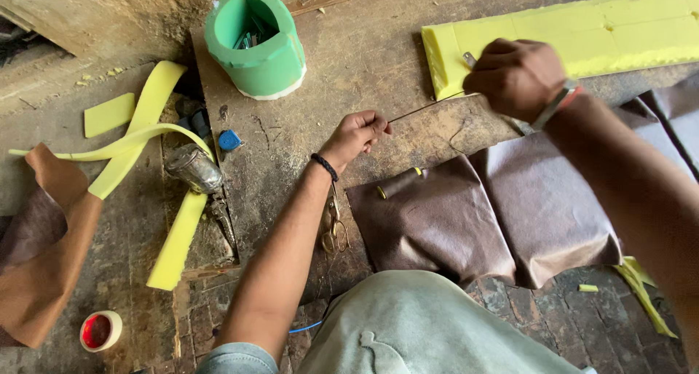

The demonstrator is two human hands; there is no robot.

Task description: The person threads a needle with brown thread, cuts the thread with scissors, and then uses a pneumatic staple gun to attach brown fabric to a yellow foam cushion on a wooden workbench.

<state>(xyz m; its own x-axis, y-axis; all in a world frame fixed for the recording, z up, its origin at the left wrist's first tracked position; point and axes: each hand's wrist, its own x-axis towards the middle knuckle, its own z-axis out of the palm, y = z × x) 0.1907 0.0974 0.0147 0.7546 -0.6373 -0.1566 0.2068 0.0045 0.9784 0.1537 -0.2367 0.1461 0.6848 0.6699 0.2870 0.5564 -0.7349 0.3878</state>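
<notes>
Thread [426,109] is running taut between both hands above the bench [349,68]: the left hand [354,136] is pinching one end with fingers together, the right hand [515,78] is gripping the other end in a closed fist. Smooth brown leather [502,214] is lying below, a brown spool [399,184] resting on it. Soft yellow foam [597,32] is lying behind the right hand, scissors [333,228] beside the left forearm.

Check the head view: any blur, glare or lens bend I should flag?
Head view: soft, even daylight, no hard shadows. Slight shine on the metal can, no real glare. Right hand a touch soft, left hand sharper; the thread between them is thin but readable. Wide lens bends the yellow foam slab and stretches the forearms.
</notes>
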